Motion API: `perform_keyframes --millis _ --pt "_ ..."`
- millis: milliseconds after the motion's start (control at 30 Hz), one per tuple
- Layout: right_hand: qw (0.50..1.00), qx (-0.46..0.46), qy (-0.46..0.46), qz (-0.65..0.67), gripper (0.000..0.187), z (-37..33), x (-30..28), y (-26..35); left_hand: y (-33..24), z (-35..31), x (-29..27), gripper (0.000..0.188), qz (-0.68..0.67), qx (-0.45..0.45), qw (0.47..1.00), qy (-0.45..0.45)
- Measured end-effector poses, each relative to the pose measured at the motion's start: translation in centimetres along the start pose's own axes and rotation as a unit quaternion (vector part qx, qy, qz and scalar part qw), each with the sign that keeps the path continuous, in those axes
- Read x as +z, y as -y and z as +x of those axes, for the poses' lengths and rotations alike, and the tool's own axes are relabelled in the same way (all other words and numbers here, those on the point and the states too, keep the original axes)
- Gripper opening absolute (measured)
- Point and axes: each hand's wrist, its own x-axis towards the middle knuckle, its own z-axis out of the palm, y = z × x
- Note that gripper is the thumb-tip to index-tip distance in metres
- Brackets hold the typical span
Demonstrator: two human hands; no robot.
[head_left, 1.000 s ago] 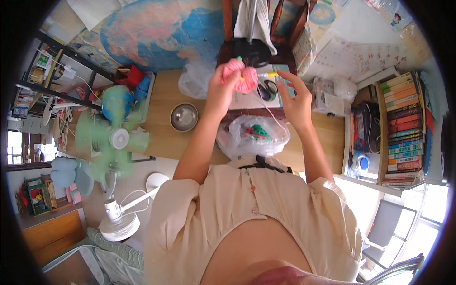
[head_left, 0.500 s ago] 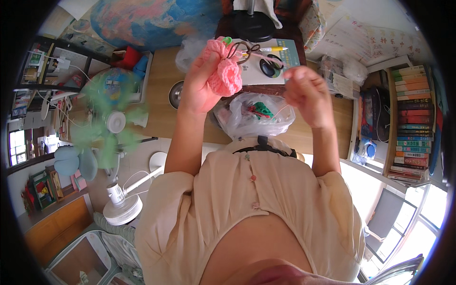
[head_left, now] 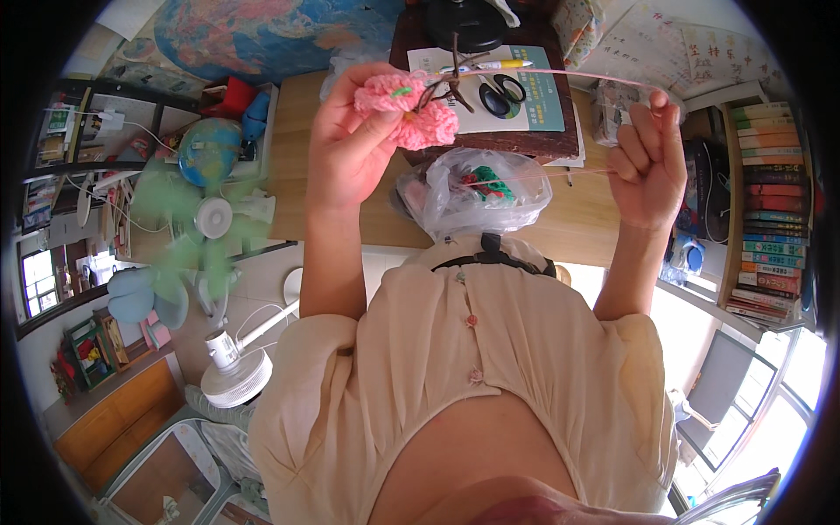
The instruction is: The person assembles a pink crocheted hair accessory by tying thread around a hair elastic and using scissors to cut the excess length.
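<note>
Raised over the desk, my left hand [head_left: 343,153] pinches a pink crocheted piece [head_left: 426,128] with ruffled, petal-like parts. A small green clip [head_left: 401,91] sits on it. Brown cord or thin stems [head_left: 455,86] stick out from its right side. A strand of pink yarn [head_left: 573,73] runs taut from there to my right hand [head_left: 646,166], which is held out to the right with fingers curled and the strand at its fingertips. Another thin length of yarn leads from that hand down to a clear plastic bag [head_left: 521,210], where green and red yarn [head_left: 490,184] shows.
Beyond my hands, black-handled scissors [head_left: 502,96] and a yellow-and-white pen [head_left: 494,65] lie on a book [head_left: 547,109]. A green-bladed fan [head_left: 213,219] turns at the left, by a globe [head_left: 208,150]. At the right stands a shelf of books [head_left: 774,219].
My right hand has moved away to the right, drawing the pink yarn out into a long straight line. My left hand has shifted slightly left and turned the crocheted piece.
</note>
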Motion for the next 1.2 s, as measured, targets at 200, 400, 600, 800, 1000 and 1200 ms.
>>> perform_keyframes --millis 200,400,600,800,1000,1200 --pt "0.996 -0.018 0.025 0.085 0.024 0.1 -0.5 0.7 0.0 0.1 -0.5 0.031 0.129 0.033 0.991 0.029" --pt "0.998 -0.021 0.026 0.055 0.023 0.3 -0.6 0.2 -0.6 -0.1 0.2 0.03 0.084 -0.041 0.996 -0.012" --pt "0.989 -0.084 -0.06 0.103 0.027 0.7 1.6 0.0 -0.6 0.4 1.0 0.035 0.067 -0.09 0.994 -0.015" --pt "0.998 -0.046 -0.002 0.032 0.048 -0.1 2.1 -1.9 0.4 0.5 0.8 0.043 0.103 -0.068 0.992 -0.026" --pt "0.93 -0.007 0.003 -0.366 0.056 -0.4 4.7 -4.7 0.8 0.4 2.2 0.025 0.147 -0.027 0.988 0.035" --pt "0.882 -0.053 -0.024 -0.468 0.033 0.1 5.4 -6.7 0.4 0.3 2.6 0.01 0.22 0.007 0.968 0.122"
